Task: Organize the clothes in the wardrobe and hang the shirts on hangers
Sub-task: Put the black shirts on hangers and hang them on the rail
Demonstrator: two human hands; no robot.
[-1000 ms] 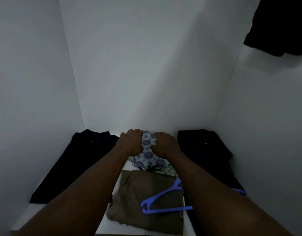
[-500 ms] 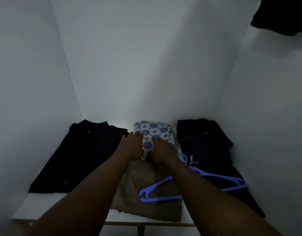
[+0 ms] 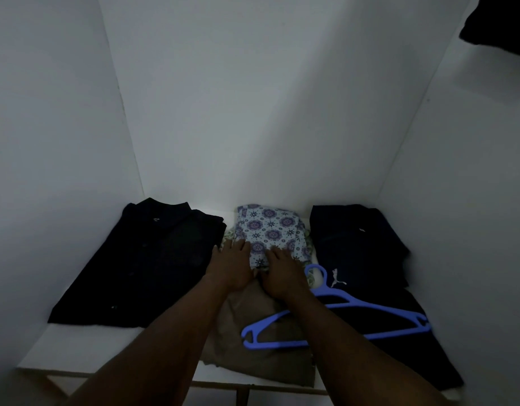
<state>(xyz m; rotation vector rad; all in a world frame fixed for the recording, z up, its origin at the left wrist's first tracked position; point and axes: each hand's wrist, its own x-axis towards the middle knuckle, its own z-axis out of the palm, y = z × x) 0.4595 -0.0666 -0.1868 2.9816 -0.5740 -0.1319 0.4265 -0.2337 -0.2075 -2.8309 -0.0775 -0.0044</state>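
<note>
Head view, wardrobe compartment. The left hand (image 3: 232,266) and the right hand (image 3: 282,273) lie side by side, palms down, on the near edge of a folded white cloth printed with purple floral medallions (image 3: 270,230). The fingers of both hands are extended and flat on the fabric; neither hand curls round or pinches anything. The 2 forearms enter from the near edge of the view.

The printed cloth sits at the far middle of the white wardrobe shelf (image 3: 85,344), close to the white back wall (image 3: 252,112). A green-patterned fabric (image 3: 228,238) shows under its left and right edges. Near of it, partly under the wrists, lies a folded olive-brown garment (image 3: 261,361) that reaches the near edge of the shelf.

A blue plastic hanger (image 3: 282,344) lies flat, unloaded, across the olive-brown garment and onto the folded dark garment with a white leaping-cat logo (image 3: 361,250) at the right of the shelf; its hook points far, just beside the right hand. A folded dark collared shirt (image 3: 147,265) occupies the left of the shelf, just beside the left hand.

The compartment thus holds 3 rows: dark shirt left, printed and olive pieces middle, dark garment right. Another dark garment (image 3: 499,24) hangs at the upper right corner, outside the right wall.
</note>
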